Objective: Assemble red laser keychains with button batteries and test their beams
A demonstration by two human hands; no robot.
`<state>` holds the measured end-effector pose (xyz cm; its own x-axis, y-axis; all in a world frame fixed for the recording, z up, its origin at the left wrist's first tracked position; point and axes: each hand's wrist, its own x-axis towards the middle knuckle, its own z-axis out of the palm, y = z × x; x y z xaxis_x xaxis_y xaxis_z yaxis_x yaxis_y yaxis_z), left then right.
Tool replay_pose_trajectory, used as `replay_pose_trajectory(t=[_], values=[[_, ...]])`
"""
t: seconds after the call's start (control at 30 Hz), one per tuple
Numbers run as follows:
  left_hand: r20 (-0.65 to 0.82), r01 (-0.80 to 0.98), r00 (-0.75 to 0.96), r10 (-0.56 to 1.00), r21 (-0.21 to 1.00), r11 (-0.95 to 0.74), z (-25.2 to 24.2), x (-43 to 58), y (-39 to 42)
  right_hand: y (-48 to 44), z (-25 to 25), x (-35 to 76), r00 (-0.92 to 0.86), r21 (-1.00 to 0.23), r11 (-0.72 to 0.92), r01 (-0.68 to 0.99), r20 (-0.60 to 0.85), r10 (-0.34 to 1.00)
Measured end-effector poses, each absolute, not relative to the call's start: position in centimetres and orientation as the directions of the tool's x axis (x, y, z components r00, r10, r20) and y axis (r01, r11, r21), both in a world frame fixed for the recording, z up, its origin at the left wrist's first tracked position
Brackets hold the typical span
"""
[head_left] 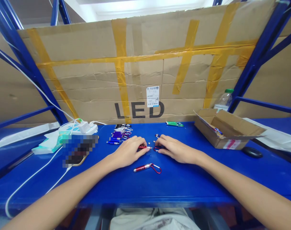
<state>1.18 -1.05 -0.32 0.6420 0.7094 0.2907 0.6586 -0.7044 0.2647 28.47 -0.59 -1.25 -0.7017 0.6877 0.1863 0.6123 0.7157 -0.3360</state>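
Observation:
My left hand (130,150) pinches a small red flashlight (143,147), its silvery end pointing right. Facing it, my right hand (170,148) has its fingers closed on a red carabiner clip (156,149), partly hidden by the fingertips. Small round silvery pieces (149,143) lie between and just beyond my hands. Another carabiner clip (156,135) rests beyond my right fingertips. Nearer to me, a whole red keychain flashlight (142,168) with its carabiner lies on the blue table (183,185).
Several black, silver, purple and blue keychain flashlights (116,134) lie in a row behind my left hand. Green ones (174,124) are at the back. An open cardboard box (222,140) and a black mouse (252,152) stand right; a power strip (75,129) and phone (82,153) sit left.

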Motion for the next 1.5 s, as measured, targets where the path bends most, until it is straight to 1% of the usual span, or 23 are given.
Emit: replay_pose_trajectory(t=[0.13,0.37,0.47,0.53,0.6,0.67,0.73,0.8,0.87,1.0,1.17,1.37,1.5], values=[[0.283,0.664,0.631,0.723,0.285,-0.691,-0.4,1.2,-1.1,-0.4,-1.4,28.1,-0.702,-0.446,0.677,0.586,0.139,0.699],[0.283,0.653,0.628,0.725,0.315,-0.689,-0.8,0.9,-0.8,0.1,-1.4,28.2,-0.637,-0.661,0.495,0.564,0.033,0.770],[0.298,0.632,0.629,0.718,0.341,-0.696,-0.5,1.0,-0.9,0.2,-1.5,28.3,-0.628,-0.660,0.478,0.580,0.011,0.778],[0.320,0.618,0.622,0.714,0.360,-0.699,-0.4,1.1,-0.9,0.2,-1.5,28.2,-0.602,-0.645,0.482,0.593,0.043,0.798],[0.335,0.607,0.612,0.717,0.383,-0.697,-0.4,1.1,-0.9,0.3,-1.6,28.0,-0.551,-0.670,0.464,0.580,0.098,0.829],[0.333,0.589,0.606,0.723,0.423,-0.689,-0.5,1.1,-0.8,0.3,-1.5,27.7,-0.502,-0.767,0.415,0.490,0.141,0.853],[0.323,0.553,0.605,0.727,0.486,-0.677,-0.6,1.1,-0.7,0.3,-1.4,27.3,-0.484,-0.872,0.360,0.332,0.170,0.858],[0.319,0.517,0.600,0.734,0.546,-0.660,-0.7,1.2,-0.6,0.1,-1.2,26.9,-0.474,-0.924,0.328,0.196,0.204,0.857],[0.338,0.485,0.590,0.733,0.577,-0.657,-0.6,1.3,-0.7,-0.2,-1.0,26.6,-0.464,-0.935,0.329,0.130,0.236,0.854],[0.410,0.446,0.568,0.714,0.576,-0.685,-0.5,1.5,-1.0,-0.7,-1.0,26.1,-0.467,-0.943,0.323,0.082,0.250,0.848],[0.418,0.446,0.561,0.715,0.575,-0.686,-0.4,1.6,-1.1,-0.9,-1.2,25.9,-0.494,-0.950,0.303,0.073,0.229,0.839],[0.435,0.436,0.564,0.702,0.565,-0.701,-0.4,1.6,-1.2,-1.1,-1.0,25.7,-0.494,-0.944,0.321,0.075,0.245,0.835],[0.445,0.413,0.579,0.683,0.562,-0.716,-0.3,1.6,-1.3,-1.2,-1.0,25.6,-0.518,-0.956,0.286,0.060,0.215,0.828]])
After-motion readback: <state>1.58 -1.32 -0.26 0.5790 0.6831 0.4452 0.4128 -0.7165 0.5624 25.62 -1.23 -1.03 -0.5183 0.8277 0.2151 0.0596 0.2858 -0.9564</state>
